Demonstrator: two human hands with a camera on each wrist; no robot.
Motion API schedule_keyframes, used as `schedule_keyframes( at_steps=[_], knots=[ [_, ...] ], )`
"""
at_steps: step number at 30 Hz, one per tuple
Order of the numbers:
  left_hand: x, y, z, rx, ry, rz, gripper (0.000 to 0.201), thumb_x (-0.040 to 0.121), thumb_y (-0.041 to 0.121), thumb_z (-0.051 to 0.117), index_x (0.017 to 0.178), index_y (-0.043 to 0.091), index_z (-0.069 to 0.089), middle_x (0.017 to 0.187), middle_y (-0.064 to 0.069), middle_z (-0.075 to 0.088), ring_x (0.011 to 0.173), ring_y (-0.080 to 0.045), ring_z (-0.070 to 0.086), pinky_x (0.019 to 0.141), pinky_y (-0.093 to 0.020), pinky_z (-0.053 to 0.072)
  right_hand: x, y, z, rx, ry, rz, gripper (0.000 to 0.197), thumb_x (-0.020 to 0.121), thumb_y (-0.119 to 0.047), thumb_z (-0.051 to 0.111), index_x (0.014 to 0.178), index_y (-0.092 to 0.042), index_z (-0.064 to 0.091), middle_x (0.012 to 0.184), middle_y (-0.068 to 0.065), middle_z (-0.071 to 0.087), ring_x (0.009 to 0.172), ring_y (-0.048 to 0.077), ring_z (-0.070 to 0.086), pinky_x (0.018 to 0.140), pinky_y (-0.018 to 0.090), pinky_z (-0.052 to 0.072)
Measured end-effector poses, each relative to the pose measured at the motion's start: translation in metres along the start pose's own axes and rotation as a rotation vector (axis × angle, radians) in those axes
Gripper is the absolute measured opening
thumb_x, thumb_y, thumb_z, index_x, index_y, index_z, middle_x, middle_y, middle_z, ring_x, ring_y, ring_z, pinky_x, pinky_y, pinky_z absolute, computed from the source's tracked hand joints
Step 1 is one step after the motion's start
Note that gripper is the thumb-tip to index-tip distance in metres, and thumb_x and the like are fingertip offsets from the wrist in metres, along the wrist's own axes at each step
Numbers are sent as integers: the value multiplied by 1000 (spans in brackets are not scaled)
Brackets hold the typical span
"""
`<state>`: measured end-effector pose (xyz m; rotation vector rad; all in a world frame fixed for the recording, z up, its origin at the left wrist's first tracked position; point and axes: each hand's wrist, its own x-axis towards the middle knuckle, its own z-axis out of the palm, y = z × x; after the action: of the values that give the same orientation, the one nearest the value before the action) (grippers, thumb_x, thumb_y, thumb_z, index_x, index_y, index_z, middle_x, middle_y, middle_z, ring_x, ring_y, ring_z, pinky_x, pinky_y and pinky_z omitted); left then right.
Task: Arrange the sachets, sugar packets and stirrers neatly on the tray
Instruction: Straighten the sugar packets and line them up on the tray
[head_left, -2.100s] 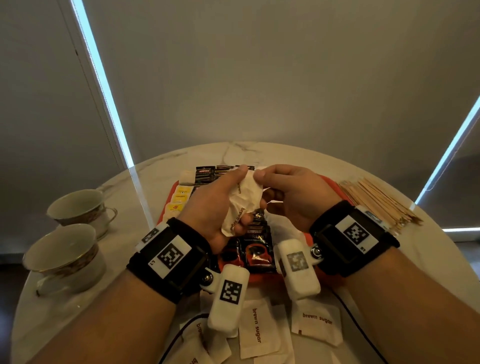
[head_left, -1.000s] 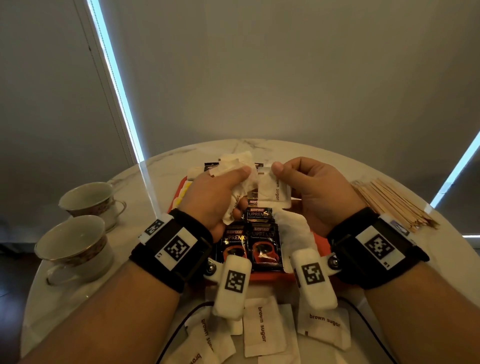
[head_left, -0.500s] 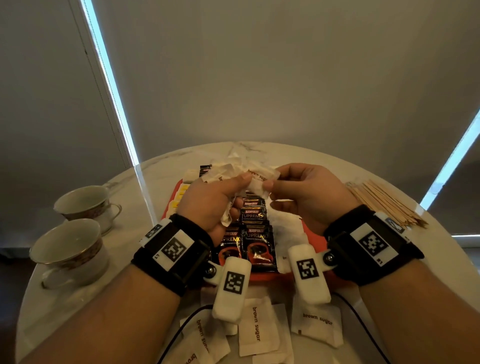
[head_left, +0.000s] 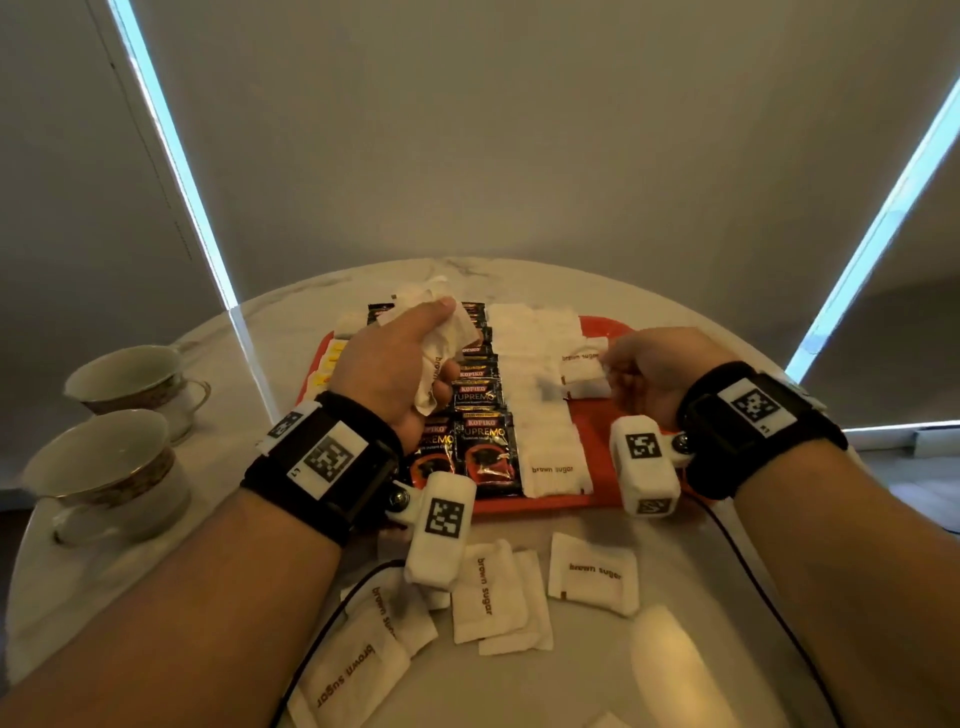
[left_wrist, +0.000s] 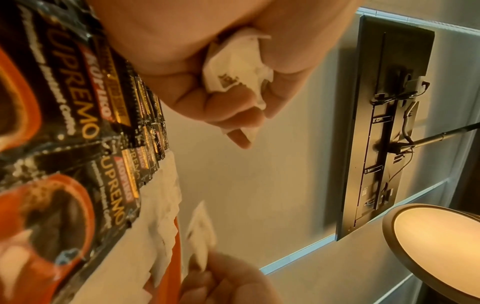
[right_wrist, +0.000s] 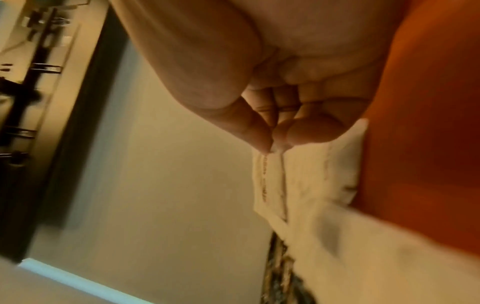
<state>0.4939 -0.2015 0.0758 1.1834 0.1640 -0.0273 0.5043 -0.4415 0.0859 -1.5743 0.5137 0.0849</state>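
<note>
The round white marble bench (head_left: 519, 280) carried the orange plastic tray (head_left: 605, 332), on which black instant-coffee sachets (head_left: 485, 447) lay in overlapping columns beside a column of white paper brown-sugar packets (head_left: 550, 452), with yellow sachets (head_left: 324, 366) at the tray's left edge. Half a second earlier both hands had met over the sachets; now the right hand (head_left: 652, 371) had moved out to the tray's right part, its thumb and fingertips (right_wrist: 262, 142) pinching one white sugar packet (head_left: 584, 371) low over the orange surface, apparently starting a second packet column. The left hand (head_left: 392, 364) remained clenched round a crumpled bundle of sugar packets (head_left: 436, 343) above the coffee sachets, serving as the supply. More loose sugar packets (head_left: 491, 592) lay on the bench before the tray, so this step seemed far from finished; no stirrers showed on the tray. Two white gold-rimmed teacups (head_left: 104, 467) stood at the bench's left. Behind were grey blinds (head_left: 519, 130) edged with daylight.
</note>
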Motion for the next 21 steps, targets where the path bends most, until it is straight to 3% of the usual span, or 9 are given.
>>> schedule_keyframes(
  at_steps=[3,8,12,16,19,21],
  knots=[
    [-1,0,2,8,3,-11,35,93,32,75,115,7,67,80,-12,66,47,-13,55,35,-22,39,8,9,-13,-110,13,118,12,94,4,57,86,-5,58,61,5,49,51,13,48,48,24,44],
    [1,0,0,6,7,-13,37,91,33,76,116,7,67,88,-15,66,48,-14,55,35,-21,38,16,9,-17,-196,37,154,11,92,4,62,102,0,64,58,5,58,54,14,54,53,25,47],
    [2,1,0,-3,7,-17,37,92,31,75,118,6,67,92,-16,67,47,-13,54,35,-22,38,18,8,-14,-230,29,150,6,91,1,66,97,1,66,68,9,64,64,18,60,84,28,51],
    [2,2,-1,4,13,-31,36,92,31,75,118,7,66,94,-16,68,49,-14,55,36,-22,38,18,7,-12,-263,20,129,11,91,0,66,101,2,67,71,11,65,61,19,60,71,26,48],
    [2,3,-1,-1,9,-38,35,93,30,74,117,6,66,88,-14,67,48,-14,55,35,-22,38,16,8,-11,-205,52,92,11,94,-2,65,104,1,61,76,12,63,62,19,59,71,28,51],
    [0,5,0,-4,5,-38,29,95,29,72,111,7,66,84,-13,66,48,-14,54,36,-22,38,14,8,-10,-163,86,27,11,94,-2,64,104,1,60,76,11,61,59,18,57,60,25,53]
  ],
)
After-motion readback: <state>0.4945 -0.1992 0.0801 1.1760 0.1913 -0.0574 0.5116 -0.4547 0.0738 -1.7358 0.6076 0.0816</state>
